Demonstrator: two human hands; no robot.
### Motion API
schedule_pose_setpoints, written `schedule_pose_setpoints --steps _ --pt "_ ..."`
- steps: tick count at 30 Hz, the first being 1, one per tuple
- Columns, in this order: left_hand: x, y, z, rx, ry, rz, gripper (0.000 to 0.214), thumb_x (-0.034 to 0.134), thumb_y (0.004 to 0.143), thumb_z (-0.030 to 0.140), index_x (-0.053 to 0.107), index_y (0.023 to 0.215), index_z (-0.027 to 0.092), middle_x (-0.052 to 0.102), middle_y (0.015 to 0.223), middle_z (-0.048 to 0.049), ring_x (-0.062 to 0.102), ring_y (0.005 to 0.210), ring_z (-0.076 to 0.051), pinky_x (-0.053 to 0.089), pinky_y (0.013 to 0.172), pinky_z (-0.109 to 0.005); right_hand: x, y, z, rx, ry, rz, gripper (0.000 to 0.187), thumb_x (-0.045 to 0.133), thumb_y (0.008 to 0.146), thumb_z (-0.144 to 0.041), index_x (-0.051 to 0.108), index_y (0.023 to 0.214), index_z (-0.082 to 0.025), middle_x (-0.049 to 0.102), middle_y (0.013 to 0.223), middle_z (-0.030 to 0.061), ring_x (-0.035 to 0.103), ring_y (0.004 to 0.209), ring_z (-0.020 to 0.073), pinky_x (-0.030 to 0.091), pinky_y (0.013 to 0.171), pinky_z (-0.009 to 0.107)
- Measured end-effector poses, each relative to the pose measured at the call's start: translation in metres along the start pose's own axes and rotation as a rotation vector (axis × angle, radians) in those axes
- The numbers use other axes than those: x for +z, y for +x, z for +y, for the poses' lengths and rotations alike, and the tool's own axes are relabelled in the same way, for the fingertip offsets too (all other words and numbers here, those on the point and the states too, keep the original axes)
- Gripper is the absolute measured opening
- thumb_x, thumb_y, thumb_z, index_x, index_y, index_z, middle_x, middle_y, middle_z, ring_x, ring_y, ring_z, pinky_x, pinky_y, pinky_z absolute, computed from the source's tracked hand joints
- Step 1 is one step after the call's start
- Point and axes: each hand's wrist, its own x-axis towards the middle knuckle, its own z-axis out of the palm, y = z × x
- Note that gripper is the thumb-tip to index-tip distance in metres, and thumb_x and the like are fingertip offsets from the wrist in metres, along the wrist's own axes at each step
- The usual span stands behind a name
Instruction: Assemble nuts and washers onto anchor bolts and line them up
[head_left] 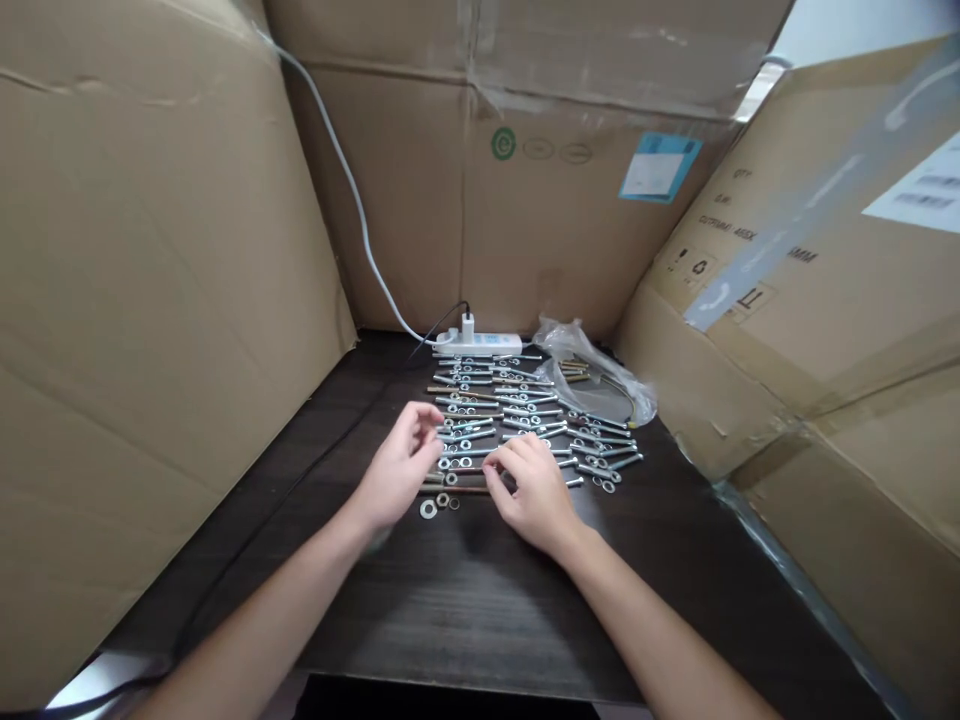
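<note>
My left hand (401, 465) hovers at the left edge of the rows of bolts, its fingers curled in toward the thumb. Anything between those fingertips is too small or hidden to make out. Over the front rows, my right hand (534, 490) has thumb and forefinger brought together in a pinch; what they hold, if anything, I cannot make out. A long brownish bolt (466, 490) lies just left of the right thumb. In front of the rows are a flat washer (428, 509), a nut (442, 500) and a dark ring washer (454, 504). Silvery bolts (472, 435) lie among many small washers.
A white power strip (487, 344) with a plugged-in charger (468, 326) lies behind the bolts. To its right is a clear plastic bag (592, 365) near brass-coloured bolts. Cardboard walls (397, 200) enclose the dark tabletop (457, 600). A black cable (300, 482) runs along the left.
</note>
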Motion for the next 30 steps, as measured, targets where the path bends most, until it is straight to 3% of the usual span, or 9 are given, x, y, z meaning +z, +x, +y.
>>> schedule_pose_setpoints --steps 2,4,7,9,11,13,19,24,30 --pt "0.026 0.011 0.018 -0.107 -0.395 0.063 0.013 0.050 0.075 0.019 0.044 0.085 0.021 0.026 0.062 0.0075 0.022 0.046 -0.006 0.019 0.042 -0.018 0.000 0.001 0.000 -0.002 -0.017 0.013 0.009 0.051 0.085 -0.019 0.059 0.080 -0.019 0.058 0.080 0.0043 0.047 0.083 0.0203 0.038 0.076 0.034" --pt "0.051 0.026 0.033 -0.153 -0.671 0.014 0.014 0.049 0.071 0.019 0.042 0.083 0.020 0.025 0.061 0.0075 0.019 0.044 -0.006 0.017 0.041 -0.018 0.000 0.001 0.000 -0.005 -0.026 0.021 0.008 0.052 0.083 -0.020 0.058 0.078 -0.018 0.058 0.080 0.0050 0.047 0.082 0.0207 0.038 0.075 0.034" --pt "0.067 0.052 0.039 -0.091 -0.791 -0.011 0.013 0.046 0.069 0.019 0.041 0.081 0.020 0.025 0.061 0.0073 0.019 0.043 -0.006 0.018 0.041 -0.019 -0.002 -0.003 0.002 0.010 -0.019 0.049 0.011 0.051 0.084 -0.020 0.059 0.077 -0.018 0.058 0.078 0.0049 0.048 0.081 0.0202 0.038 0.074 0.033" --pt "0.057 0.067 0.031 0.010 -0.629 0.079 0.010 0.043 0.070 0.018 0.040 0.079 0.020 0.025 0.060 0.0070 0.019 0.044 -0.006 0.019 0.042 -0.019 -0.008 -0.005 0.009 0.035 -0.017 0.075 0.014 0.048 0.086 -0.019 0.060 0.079 -0.019 0.059 0.077 0.0042 0.049 0.080 0.0194 0.037 0.075 0.033" --pt "0.035 0.077 0.015 0.189 -0.275 0.300 0.009 0.043 0.071 0.015 0.039 0.076 0.020 0.029 0.060 0.0064 0.023 0.046 -0.007 0.020 0.043 -0.020 -0.019 -0.002 0.025 0.053 -0.039 0.084 0.014 0.048 0.086 -0.020 0.061 0.080 -0.019 0.060 0.078 0.0037 0.050 0.081 0.0191 0.037 0.076 0.033" --pt "0.005 0.081 -0.002 0.345 0.134 0.376 0.007 0.045 0.070 0.013 0.042 0.073 0.019 0.034 0.063 0.0048 0.030 0.051 -0.007 0.025 0.048 -0.020 -0.033 0.007 0.051 0.057 -0.102 0.049 0.014 0.050 0.085 -0.022 0.062 0.079 -0.019 0.062 0.081 0.0034 0.051 0.084 0.0196 0.037 0.078 0.033" --pt "-0.062 0.079 -0.038 0.414 0.641 0.345 0.007 0.043 0.073 0.012 0.046 0.072 0.018 0.035 0.058 0.0050 0.033 0.052 -0.010 0.028 0.052 -0.023 -0.059 0.061 0.154 0.302 -0.344 -0.068 0.026 0.041 0.085 -0.014 0.066 0.091 -0.017 0.067 0.095 0.0063 0.056 0.091 0.0192 0.039 0.083 0.029" --pt "-0.067 0.076 -0.045 0.472 0.779 0.128 0.008 0.043 0.076 0.014 0.049 0.073 0.018 0.043 0.063 0.0034 0.041 0.057 -0.011 0.032 0.056 -0.023 -0.046 0.089 0.198 0.323 -0.394 -0.194 0.029 0.046 0.079 -0.011 0.069 0.097 -0.015 0.066 0.101 0.0085 0.057 0.095 0.0189 0.039 0.084 0.027" --pt "-0.066 0.079 -0.052 0.334 0.754 0.012 0.009 0.042 0.081 0.016 0.051 0.081 0.019 0.045 0.064 0.0043 0.042 0.055 -0.010 0.033 0.055 -0.022 -0.039 0.090 0.204 0.316 -0.445 -0.325 0.022 0.056 0.077 -0.022 0.068 0.095 -0.017 0.065 0.096 0.0083 0.055 0.092 0.0198 0.038 0.082 0.028"
